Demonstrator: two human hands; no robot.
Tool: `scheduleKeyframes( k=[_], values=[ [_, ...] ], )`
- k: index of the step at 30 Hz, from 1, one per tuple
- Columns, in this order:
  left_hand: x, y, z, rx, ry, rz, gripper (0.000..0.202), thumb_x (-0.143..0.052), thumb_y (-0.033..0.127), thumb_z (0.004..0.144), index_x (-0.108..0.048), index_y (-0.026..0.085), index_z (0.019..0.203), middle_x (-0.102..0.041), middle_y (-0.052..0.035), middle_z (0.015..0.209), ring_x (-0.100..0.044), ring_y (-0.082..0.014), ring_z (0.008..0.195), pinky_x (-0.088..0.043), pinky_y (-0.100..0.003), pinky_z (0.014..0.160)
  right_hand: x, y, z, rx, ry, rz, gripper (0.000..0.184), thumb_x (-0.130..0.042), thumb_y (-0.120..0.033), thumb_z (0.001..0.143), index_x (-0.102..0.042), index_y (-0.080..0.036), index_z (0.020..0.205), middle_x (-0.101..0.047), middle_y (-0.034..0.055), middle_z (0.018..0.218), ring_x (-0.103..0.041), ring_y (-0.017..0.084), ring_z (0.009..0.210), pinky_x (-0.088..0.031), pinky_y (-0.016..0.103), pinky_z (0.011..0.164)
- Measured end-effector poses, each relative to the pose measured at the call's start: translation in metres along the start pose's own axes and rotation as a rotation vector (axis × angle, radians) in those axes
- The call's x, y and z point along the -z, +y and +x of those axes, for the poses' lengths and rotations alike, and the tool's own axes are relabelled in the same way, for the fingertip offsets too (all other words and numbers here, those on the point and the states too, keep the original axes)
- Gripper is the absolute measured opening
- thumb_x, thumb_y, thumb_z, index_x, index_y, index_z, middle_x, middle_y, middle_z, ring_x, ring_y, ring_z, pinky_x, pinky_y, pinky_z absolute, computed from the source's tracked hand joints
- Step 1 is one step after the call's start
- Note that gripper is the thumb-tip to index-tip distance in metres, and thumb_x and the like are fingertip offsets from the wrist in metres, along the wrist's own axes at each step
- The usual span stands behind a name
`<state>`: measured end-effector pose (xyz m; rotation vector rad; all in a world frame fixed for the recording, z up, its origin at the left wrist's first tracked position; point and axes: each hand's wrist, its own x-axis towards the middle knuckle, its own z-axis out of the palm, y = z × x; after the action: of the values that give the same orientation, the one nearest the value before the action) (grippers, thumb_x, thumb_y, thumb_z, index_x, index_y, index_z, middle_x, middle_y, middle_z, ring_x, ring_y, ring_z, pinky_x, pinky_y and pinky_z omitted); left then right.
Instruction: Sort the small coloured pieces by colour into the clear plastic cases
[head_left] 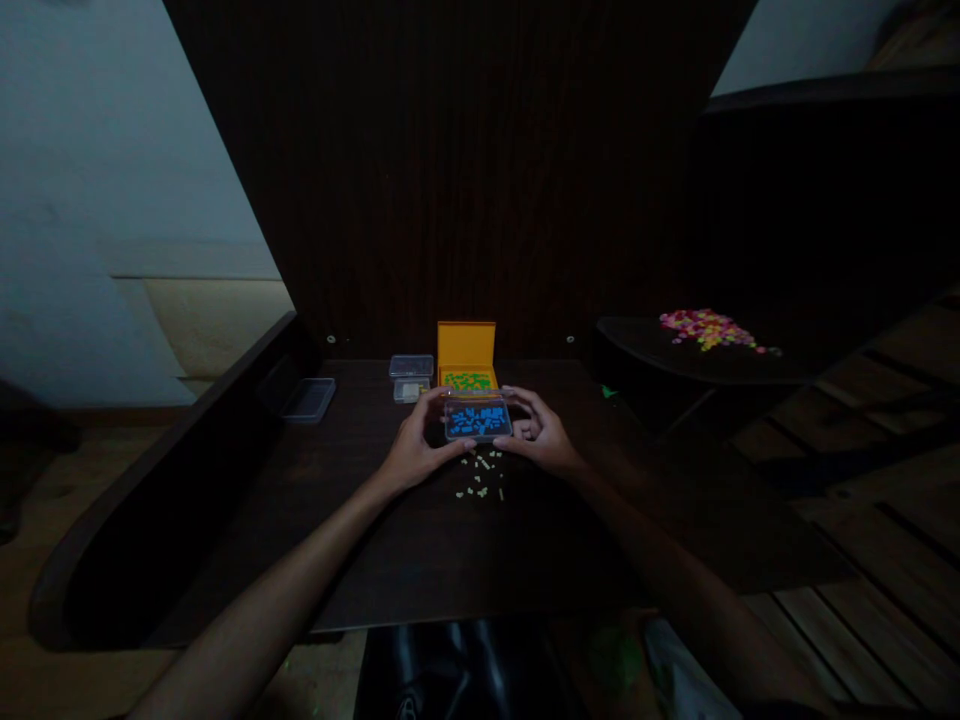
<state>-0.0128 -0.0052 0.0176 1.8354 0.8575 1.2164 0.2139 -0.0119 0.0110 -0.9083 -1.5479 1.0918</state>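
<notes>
A clear plastic box with many small blue pieces inside is held up in front of me. My left hand grips its left side, thumb along the near edge. On the opposite side my right hand grips it the same way, its lower fingers curled. Just behind the clear box stands an orange box with its lid raised and small green pieces in it. Below the box, small pale yellow pieces lie scattered on the dark table.
Left of the orange box sits an opened small clear case with pale bits inside. A flat clear lid or tray lies by the left side panel. Pink and yellow pieces are heaped on a side shelf at right.
</notes>
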Motion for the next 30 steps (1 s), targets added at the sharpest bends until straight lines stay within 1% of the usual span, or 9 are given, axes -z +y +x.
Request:
scheduleKeyframes(
  k=[4,9,11,16,20,22,24,27,30],
  values=[
    [0.0002,0.0046,0.0013,-0.015,-0.021,0.048,0.068,-0.075,0.035,0.070,-0.040,0.020,0.126,-0.056,-0.0126,0.127,-0.057,-0.0248,0.115,-0.047,-0.044,0.099,0.0028,0.0014,-0.0013,-0.012,-0.003,-0.005,0.071,-0.080,-0.030,0.063,-0.045,-0.029,0.124,-0.052,0.0091,0.130,-0.046,0.001,0.050,-0.040,0.017,0.041],
    [-0.0003,0.0089,0.0020,-0.001,-0.026,0.105,0.061,-0.075,0.037,0.071,-0.045,0.020,0.121,-0.060,-0.0111,0.119,-0.061,-0.0239,0.107,-0.050,-0.042,0.094,0.0049,0.0028,-0.0029,-0.021,0.011,-0.027,0.066,-0.080,-0.033,0.063,-0.047,-0.026,0.120,-0.055,0.0082,0.124,-0.047,0.002,0.051,-0.042,0.017,0.043],
    [-0.0005,0.0089,0.0020,0.000,-0.029,0.132,0.057,-0.074,0.038,0.071,-0.047,0.020,0.118,-0.060,-0.0103,0.118,-0.061,-0.0236,0.107,-0.050,-0.041,0.094,0.0050,0.0036,-0.0032,-0.021,0.019,-0.047,0.063,-0.080,-0.034,0.063,-0.049,-0.025,0.117,-0.057,0.0066,0.118,-0.045,0.001,0.050,-0.040,0.018,0.043],
    [-0.0008,0.0072,0.0020,-0.053,-0.014,0.178,0.050,-0.072,0.039,0.073,-0.050,0.019,0.113,-0.056,-0.0110,0.125,-0.056,-0.0243,0.115,-0.047,-0.041,0.097,0.0057,0.0062,-0.0037,-0.031,0.026,-0.082,0.057,-0.080,-0.035,0.064,-0.052,-0.023,0.113,-0.060,0.0013,0.095,-0.042,0.002,0.048,-0.038,0.019,0.043],
    [-0.0003,0.0073,0.0010,-0.127,0.012,0.274,0.046,-0.072,0.038,0.074,-0.051,0.019,0.110,-0.053,-0.0115,0.128,-0.050,-0.0263,0.123,-0.042,-0.046,0.103,0.0069,0.0076,-0.0042,-0.045,0.016,-0.091,0.057,-0.079,-0.037,0.064,-0.052,-0.024,0.113,-0.057,-0.0015,0.080,-0.049,0.007,0.052,-0.041,0.021,0.047],
    [0.0003,0.0076,0.0000,-0.153,0.014,0.312,0.045,-0.071,0.038,0.074,-0.051,0.019,0.110,-0.052,-0.0120,0.130,-0.048,-0.0269,0.125,-0.042,-0.047,0.103,0.0069,0.0075,-0.0044,-0.048,0.011,-0.091,0.057,-0.079,-0.039,0.064,-0.052,-0.024,0.112,-0.055,-0.0026,0.074,-0.053,0.010,0.056,-0.042,0.022,0.048],
    [0.0012,0.0075,-0.0011,-0.172,0.015,0.332,0.044,-0.071,0.038,0.075,-0.051,0.020,0.110,-0.050,-0.0126,0.132,-0.048,-0.0272,0.125,-0.044,-0.047,0.101,0.0063,0.0067,-0.0046,-0.057,0.008,-0.093,0.057,-0.079,-0.041,0.064,-0.052,-0.024,0.112,-0.053,-0.0038,0.069,-0.053,0.011,0.056,-0.042,0.022,0.047],
    [0.0030,0.0071,-0.0027,-0.213,0.028,0.357,0.044,-0.071,0.038,0.075,-0.051,0.020,0.110,-0.051,-0.0128,0.131,-0.049,-0.0266,0.124,-0.045,-0.047,0.101,0.0039,0.0039,-0.0048,-0.062,0.002,-0.085,0.058,-0.079,-0.041,0.065,-0.052,-0.025,0.113,-0.052,-0.0044,0.066,-0.051,0.011,0.053,-0.041,0.023,0.047],
    [0.0047,0.0074,-0.0044,-0.250,0.039,0.383,0.044,-0.071,0.037,0.075,-0.050,0.019,0.110,-0.053,-0.0131,0.129,-0.052,-0.0259,0.121,-0.044,-0.048,0.102,0.0005,-0.0008,-0.0055,-0.051,-0.015,-0.086,0.058,-0.077,-0.040,0.067,-0.051,-0.025,0.116,-0.055,-0.0035,0.070,-0.048,0.009,0.051,-0.040,0.022,0.047]
  ],
)
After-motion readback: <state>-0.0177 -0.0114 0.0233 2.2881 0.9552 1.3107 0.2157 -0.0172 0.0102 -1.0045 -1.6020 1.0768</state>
